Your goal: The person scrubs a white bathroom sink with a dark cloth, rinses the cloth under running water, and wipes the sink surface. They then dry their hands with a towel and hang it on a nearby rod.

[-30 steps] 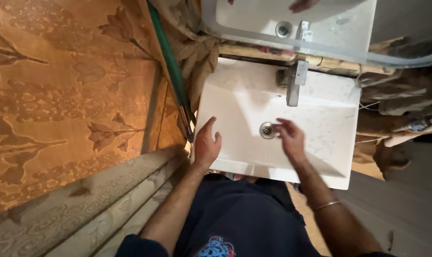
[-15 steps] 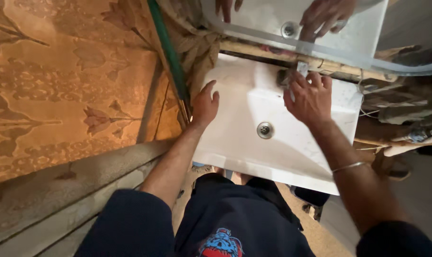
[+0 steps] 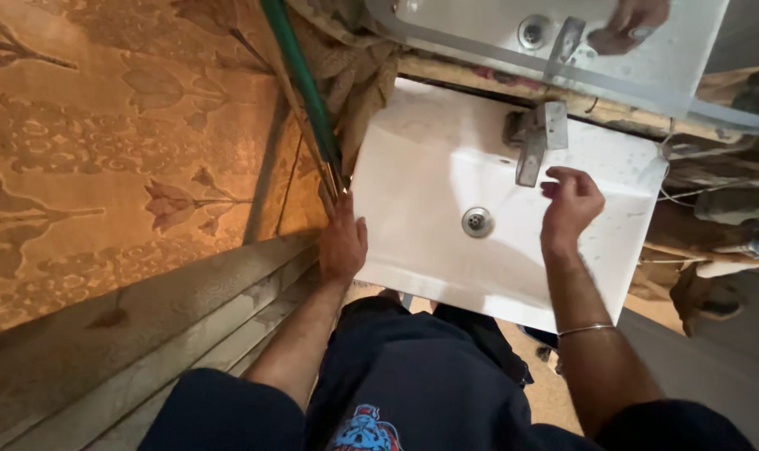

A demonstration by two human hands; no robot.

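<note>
Water is the likeliest trouble at the white rectangular ceramic washbasin [image 3: 413,192]: the right hand [image 3: 570,205] hovers loosely curled just beside the spout end of the squared chrome mixer tap [image 3: 536,142], gripping nothing, and if it knocks the flat lever from that side, I judge a sudden jet could hit the shallow bowl and splash over the near rim onto the dark blue trousers [image 3: 421,376] pressed against it. The left hand [image 3: 342,244] lies flat, fingers together, on the basin's left front corner; it holds nothing but leans there, so weight on that edge could strain a basin whose mounting cannot be seen. Just left of the basin a green-handled pole [image 3: 300,79] stands propped against the patterned orange wall [image 3: 120,150], near enough to that hand to be tipped. The tap sits at the back edge of the basin, right of centre; its long axis runs from the wall toward the person, the spout pointing down over the bowl toward the round metal drain [image 3: 477,221]. Behind the basin, a mirror [image 3: 479,25] repeats the tap and right hand.
</note>
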